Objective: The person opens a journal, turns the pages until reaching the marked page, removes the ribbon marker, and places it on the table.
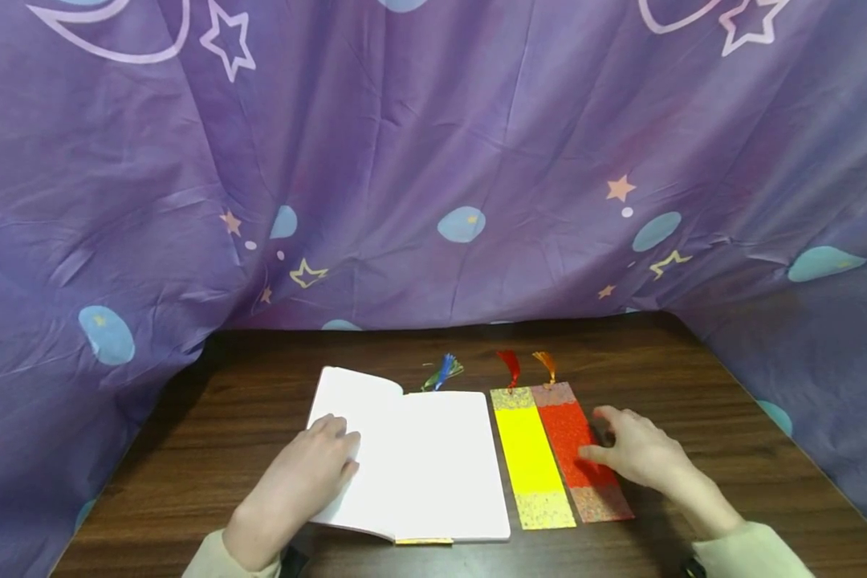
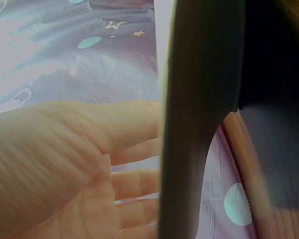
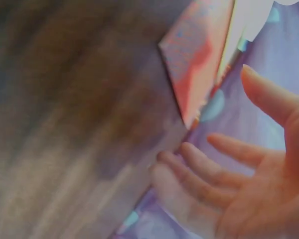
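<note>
An open book point(image 1: 448, 466) with blank white pages lies on the table. My left hand point(image 1: 311, 466) rests on its left page, fingers loosely bent; in the left wrist view the book's dark edge hides those fingertips. Right of the book lie a yellow bookmark point(image 1: 523, 449) with a red tassel point(image 1: 510, 368) and, beside it, a red bookmark point(image 1: 569, 441) with an orange tassel point(image 1: 546, 365). My right hand point(image 1: 643, 449) hovers at the red bookmark's right edge, thumb and fingers spread, holding nothing. Whether it touches the bookmark, I cannot tell.
Blue and green tassels point(image 1: 445, 372) stick out past the book's top edge. A thin yellow strip point(image 1: 424, 542) shows at its bottom edge. The dark wooden table point(image 1: 209, 433) ends at a purple patterned cloth point(image 1: 376, 201) hanging behind and along both sides.
</note>
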Motion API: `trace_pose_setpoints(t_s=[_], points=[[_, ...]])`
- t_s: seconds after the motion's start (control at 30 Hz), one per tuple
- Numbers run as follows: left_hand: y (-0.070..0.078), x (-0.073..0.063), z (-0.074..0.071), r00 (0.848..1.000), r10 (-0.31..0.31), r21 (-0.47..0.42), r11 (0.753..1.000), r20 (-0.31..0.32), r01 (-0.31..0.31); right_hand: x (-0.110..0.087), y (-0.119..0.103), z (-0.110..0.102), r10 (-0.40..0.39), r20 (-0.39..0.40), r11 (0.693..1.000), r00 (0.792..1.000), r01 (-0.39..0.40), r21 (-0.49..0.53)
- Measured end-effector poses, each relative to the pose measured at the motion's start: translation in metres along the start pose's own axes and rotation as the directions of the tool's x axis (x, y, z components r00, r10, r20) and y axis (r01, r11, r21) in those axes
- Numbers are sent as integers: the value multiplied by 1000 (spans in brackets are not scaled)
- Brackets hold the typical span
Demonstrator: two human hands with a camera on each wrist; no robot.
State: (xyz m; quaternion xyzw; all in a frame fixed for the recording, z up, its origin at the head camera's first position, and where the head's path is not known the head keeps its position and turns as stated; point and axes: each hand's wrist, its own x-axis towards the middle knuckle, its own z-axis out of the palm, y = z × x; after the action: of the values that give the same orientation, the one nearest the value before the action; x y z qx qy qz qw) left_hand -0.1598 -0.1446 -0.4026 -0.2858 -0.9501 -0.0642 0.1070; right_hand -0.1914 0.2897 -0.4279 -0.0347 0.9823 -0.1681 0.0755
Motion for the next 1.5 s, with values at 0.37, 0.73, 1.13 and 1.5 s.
trace_pose_setpoints(t_s=[0.37,0.73,1.13,1.5], points=[[-2,-1,3,1000,0,4,1000,7,0,-10,-29,-3,-229,-36,973,973,230,23],[-2,2,1,999,29,16,999,-14,-29,-13,-67,7,-285,-4,954,959,284,93],[-3,0,6,1000,21,-6,1000,-7,-21,-7,-112,35,-333,132,940,934,317,130],[-4,-1,6,998,46,18,999,-49,-45,-14,-144,61,-430,239,892,871,450,-34]])
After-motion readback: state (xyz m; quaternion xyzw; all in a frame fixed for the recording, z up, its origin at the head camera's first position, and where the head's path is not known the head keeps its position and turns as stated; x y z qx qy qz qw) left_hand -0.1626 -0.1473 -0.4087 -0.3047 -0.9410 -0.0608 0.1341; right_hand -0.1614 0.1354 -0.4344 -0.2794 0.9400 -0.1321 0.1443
